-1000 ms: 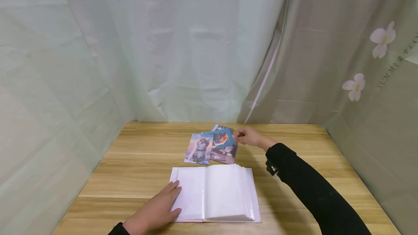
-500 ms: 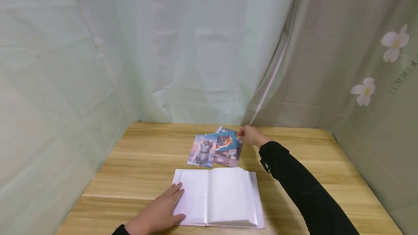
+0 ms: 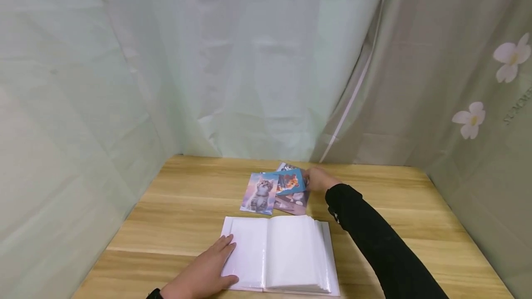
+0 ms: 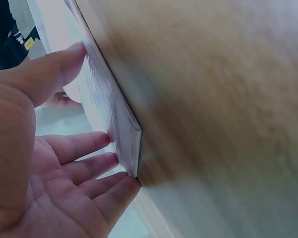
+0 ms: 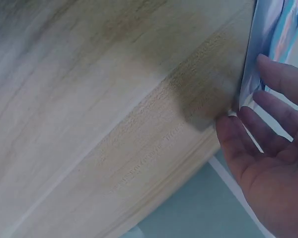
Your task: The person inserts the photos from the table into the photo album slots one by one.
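Pos.: card pile point(image 3: 283, 184) lies toward far side of table point(image 3: 178, 225), just beyond open album point(image 3: 287, 255). Min. 3 cards visible; exact qty can't be told. Kitten card point(image 3: 259, 194) sits at L, overlapping blue card point(image 3: 294, 182); blue card lies atop grey-mauve card point(image 3: 296, 204).

Status (est.): early. Done: album is open & flat. Left, by judgement: card pickup, as no card is seen clear of the pile. Exposed pages show no picture; contents of other pages can't be told.

Hand state: L hand point(image 3: 209, 266) is relaxed, fingers extended, resting on album's L edge, grasping nothing. R hand point(image 3: 321, 179) is at R edge of pile; R wrist view shows fingertips at a card edge. Can't tell if they pinch a card or only touch it.

Mat'ls: cards = thin, flat, rect., printed faces; prob. coated paper. Album = white, rect.; L page point(image 3: 248, 250) carries clear film w/ glossy highlights near spine. R page point(image 3: 293, 243) tops a thicker stack w/ stepped, uneven outer edge.

Table = light wood-grain finish, long streaks, pale seams btwn planks. R arm: black sleeve point(image 3: 374, 234), matte fabric. Bkgd: curtain point(image 3: 257, 68), pale cloth w/ soft folds & creases; white flower prints point(image 3: 470, 120) at R.
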Demonstrator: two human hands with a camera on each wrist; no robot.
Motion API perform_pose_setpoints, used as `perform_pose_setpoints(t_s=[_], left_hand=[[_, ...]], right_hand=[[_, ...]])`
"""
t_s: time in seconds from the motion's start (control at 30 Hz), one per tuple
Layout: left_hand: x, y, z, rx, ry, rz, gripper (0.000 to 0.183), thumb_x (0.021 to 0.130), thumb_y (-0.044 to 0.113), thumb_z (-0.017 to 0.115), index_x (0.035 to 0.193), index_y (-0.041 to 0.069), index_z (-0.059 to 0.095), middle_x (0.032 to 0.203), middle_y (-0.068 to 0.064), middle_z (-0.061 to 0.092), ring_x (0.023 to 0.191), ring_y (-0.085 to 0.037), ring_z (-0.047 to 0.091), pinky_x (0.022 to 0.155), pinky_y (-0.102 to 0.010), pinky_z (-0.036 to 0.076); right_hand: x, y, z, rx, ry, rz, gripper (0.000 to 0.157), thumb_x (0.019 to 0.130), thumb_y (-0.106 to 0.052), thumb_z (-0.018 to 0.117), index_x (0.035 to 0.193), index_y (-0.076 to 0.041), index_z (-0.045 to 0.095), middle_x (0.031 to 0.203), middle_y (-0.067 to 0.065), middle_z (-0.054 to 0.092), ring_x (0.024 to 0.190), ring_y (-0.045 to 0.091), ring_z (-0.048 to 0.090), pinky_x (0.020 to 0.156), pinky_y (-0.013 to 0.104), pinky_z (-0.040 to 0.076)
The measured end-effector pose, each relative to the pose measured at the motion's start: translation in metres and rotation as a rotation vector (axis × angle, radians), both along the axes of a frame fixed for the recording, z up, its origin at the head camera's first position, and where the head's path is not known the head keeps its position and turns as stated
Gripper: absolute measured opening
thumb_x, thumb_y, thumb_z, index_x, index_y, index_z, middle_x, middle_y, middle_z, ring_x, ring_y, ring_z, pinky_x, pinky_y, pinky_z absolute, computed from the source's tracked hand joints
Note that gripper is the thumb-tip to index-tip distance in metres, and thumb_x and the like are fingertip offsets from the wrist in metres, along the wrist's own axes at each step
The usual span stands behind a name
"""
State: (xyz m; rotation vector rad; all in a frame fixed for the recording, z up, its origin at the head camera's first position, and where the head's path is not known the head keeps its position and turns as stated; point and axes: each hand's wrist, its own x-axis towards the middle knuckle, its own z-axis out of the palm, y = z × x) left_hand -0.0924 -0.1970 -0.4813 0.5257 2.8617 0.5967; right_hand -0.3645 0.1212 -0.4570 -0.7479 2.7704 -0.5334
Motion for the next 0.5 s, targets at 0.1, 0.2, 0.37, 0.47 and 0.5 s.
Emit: perform_pose_setpoints(t_s=[0.1, 0.2, 0.37, 0.47, 0.5], left_hand=[[-0.001, 0.000, 0.001, -0.006, -0.005, 0.005, 0.079, 0.082, 0.042, 0.079, 0.136, -0.010, 0.054, 0.150, -0.026, 0.043, 0.138, -0.044, 0.041, 0.108, -0.059, 0.038], [-0.002, 0.000, 0.002, -0.004, -0.021, 0.012, 0.079, 0.082, 0.043, 0.079, 0.136, -0.010, 0.054, 0.150, -0.026, 0.042, 0.138, -0.044, 0.040, 0.108, -0.059, 0.037], [-0.003, 0.001, 0.003, -0.005, -0.030, 0.018, 0.080, 0.082, 0.043, 0.079, 0.137, -0.009, 0.054, 0.151, -0.025, 0.042, 0.139, -0.043, 0.040, 0.109, -0.058, 0.037], [-0.004, 0.003, 0.003, -0.004, -0.020, 0.016, 0.080, 0.082, 0.043, 0.079, 0.137, -0.009, 0.054, 0.151, -0.026, 0.042, 0.138, -0.044, 0.041, 0.109, -0.058, 0.037], [-0.004, 0.003, 0.003, -0.001, -0.016, 0.017, 0.080, 0.082, 0.042, 0.080, 0.137, -0.009, 0.053, 0.150, -0.026, 0.042, 0.138, -0.044, 0.040, 0.109, -0.058, 0.037]], right_hand=[[0.001, -0.002, 0.001, 0.014, 0.004, 0.027, 0.014, 0.079, 0.004, 0.075, 0.093, 0.002, 0.072, 0.081, 0.007, 0.064, 0.071, 0.018, 0.048, 0.064, 0.028, 0.041], [0.001, -0.003, 0.001, 0.003, -0.015, 0.013, 0.020, 0.079, 0.005, 0.076, 0.099, 0.002, 0.072, 0.087, 0.010, 0.068, 0.074, 0.019, 0.051, 0.068, 0.030, 0.045], [-0.001, 0.000, -0.002, -0.042, -0.066, -0.084, 0.042, 0.077, 0.006, 0.079, 0.118, 0.006, 0.068, 0.108, 0.018, 0.069, 0.091, 0.025, 0.060, 0.086, 0.039, 0.053], [-0.004, 0.003, -0.008, -0.094, -0.088, -0.147, 0.047, 0.074, 0.006, 0.082, 0.118, 0.006, 0.067, 0.111, 0.019, 0.068, 0.094, 0.028, 0.059, 0.086, 0.040, 0.053], [-0.005, 0.004, -0.009, -0.110, -0.089, -0.160, 0.046, 0.073, 0.006, 0.083, 0.116, 0.005, 0.067, 0.109, 0.018, 0.067, 0.093, 0.028, 0.058, 0.085, 0.039, 0.052]])
